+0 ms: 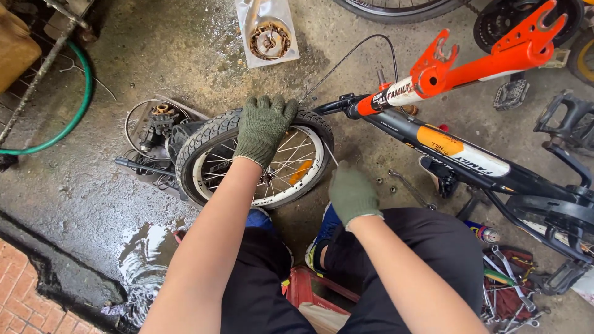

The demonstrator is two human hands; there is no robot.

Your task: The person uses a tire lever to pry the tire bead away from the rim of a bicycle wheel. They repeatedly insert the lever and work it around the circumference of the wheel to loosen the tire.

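Observation:
A small bicycle wheel (204, 148) with a black tyre, white rim and spokes lies on the wet concrete in front of my knees. My left hand (265, 127), in a green knit glove, presses flat on the tyre's far edge. My right hand (351, 193), also gloved, is curled at the wheel's right side near a thin spoke-like rod (331, 153); whether it grips anything I cannot tell. An upturned black and orange bicycle frame (470, 162) with an orange fork (495, 59) lies to the right.
Wire coils and a metal part (158, 124) sit left of the wheel. A plastic bag with a rusty part (267, 34) lies ahead. Spanners (510, 272) lie at the right, a green hose (77, 108) at the left, a puddle (145, 256) near my left knee.

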